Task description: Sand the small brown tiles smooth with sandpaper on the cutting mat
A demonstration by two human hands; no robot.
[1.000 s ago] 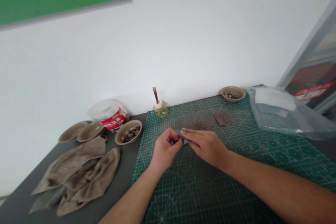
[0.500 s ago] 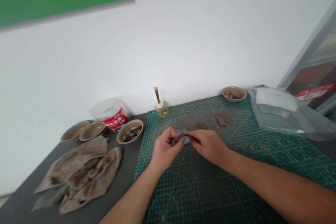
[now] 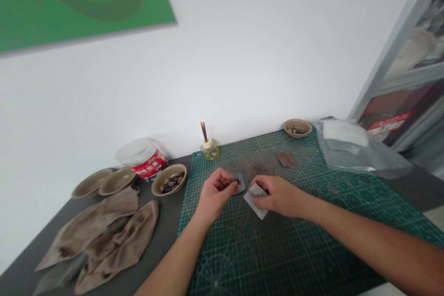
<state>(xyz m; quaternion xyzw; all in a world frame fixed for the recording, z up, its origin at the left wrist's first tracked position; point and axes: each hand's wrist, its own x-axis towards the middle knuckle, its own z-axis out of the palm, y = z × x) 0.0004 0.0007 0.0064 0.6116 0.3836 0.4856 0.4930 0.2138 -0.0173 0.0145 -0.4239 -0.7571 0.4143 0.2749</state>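
My left hand (image 3: 215,192) is closed, pinching a small dark chip (image 3: 236,181) between thumb and fingertips. Right beside those fingertips is a blue-grey square sheet (image 3: 239,188); whether it lies on the mat or is touched by the hand, I cannot tell. My right hand (image 3: 275,195) grips a pale grey square of sheet (image 3: 256,203), which looks like sandpaper, thumb across its face. Both hands are over the green cutting mat (image 3: 222,240), a short gap apart. Just beyond them lie a thin brownish square sheet (image 3: 262,169) and a brown square piece with marks (image 3: 286,158).
On the left are a bowl of dark chips (image 3: 169,179), two more bowls (image 3: 90,184), a red-labelled plastic jar (image 3: 142,157) and crumpled brown cloths (image 3: 118,245). A reed diffuser (image 3: 210,148) stands by the wall. To the right are another bowl (image 3: 297,128) and a clear plastic bag (image 3: 360,148).
My hands have moved apart, the right one turning so the pale sheet's face shows. The left still pinches the chip. The camera view has shifted slightly.
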